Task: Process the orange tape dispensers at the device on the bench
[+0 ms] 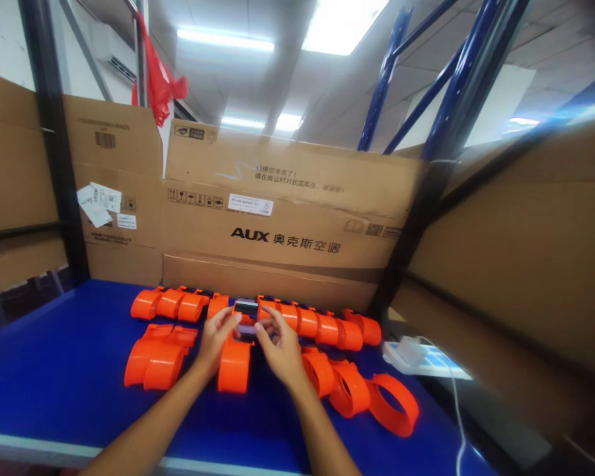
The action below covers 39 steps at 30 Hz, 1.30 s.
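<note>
My left hand [217, 338] and my right hand [280, 349] reach over the middle of the blue table, with bent fingers and thumbs facing each other. Between their fingertips is an orange band with a dark rectangular part [246, 307]; both hands appear to grip its sides, and my fingers cover some of it. Just below stands another orange band [234, 367] with a dark, pale-topped part at its upper end. Several orange bands [307, 322] line up behind and to the right of my right hand. Left of my left wrist sit more orange bands [162, 365].
Cardboard sheets [287, 218] wall off the back and sides of the blue tabletop [54, 370]. Open orange rings [394, 404] lie at front right. A white power strip [424, 358] with a cable rests by the right post. Metal rack posts [54, 145] frame the corners.
</note>
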{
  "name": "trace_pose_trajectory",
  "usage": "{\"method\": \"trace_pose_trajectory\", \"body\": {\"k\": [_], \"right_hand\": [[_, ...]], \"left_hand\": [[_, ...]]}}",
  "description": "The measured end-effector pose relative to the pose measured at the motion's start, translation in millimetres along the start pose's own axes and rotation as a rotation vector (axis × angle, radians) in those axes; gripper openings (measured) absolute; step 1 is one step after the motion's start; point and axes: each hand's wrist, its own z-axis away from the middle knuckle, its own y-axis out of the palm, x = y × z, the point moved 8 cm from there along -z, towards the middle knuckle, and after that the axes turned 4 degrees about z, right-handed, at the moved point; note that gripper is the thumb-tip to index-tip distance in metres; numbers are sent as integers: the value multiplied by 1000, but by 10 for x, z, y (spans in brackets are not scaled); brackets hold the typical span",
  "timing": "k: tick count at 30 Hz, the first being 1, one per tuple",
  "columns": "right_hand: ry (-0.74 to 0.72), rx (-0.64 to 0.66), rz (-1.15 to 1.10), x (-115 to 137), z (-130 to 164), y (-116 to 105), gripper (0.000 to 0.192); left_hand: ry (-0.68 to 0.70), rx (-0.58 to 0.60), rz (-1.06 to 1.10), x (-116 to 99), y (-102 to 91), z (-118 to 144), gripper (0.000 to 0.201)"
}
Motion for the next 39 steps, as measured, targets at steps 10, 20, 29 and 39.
{"method": "trace_pose_trajectory", "body": {"k": [10, 20, 29, 39], "right_hand": [[-75, -106, 275, 57, 88, -21, 41], [-184, 55, 368, 89, 110, 138, 44], [-214, -20, 462, 55, 141, 120, 41], [-249, -48, 454, 106, 162, 121, 43]], "left_hand": [[12, 81, 2, -11, 205, 113, 51], [-94, 33, 3, 142, 82, 30, 42], [-134, 48, 10, 196, 95, 38, 42], [-135, 77, 40, 160, 160, 69, 40]]}}
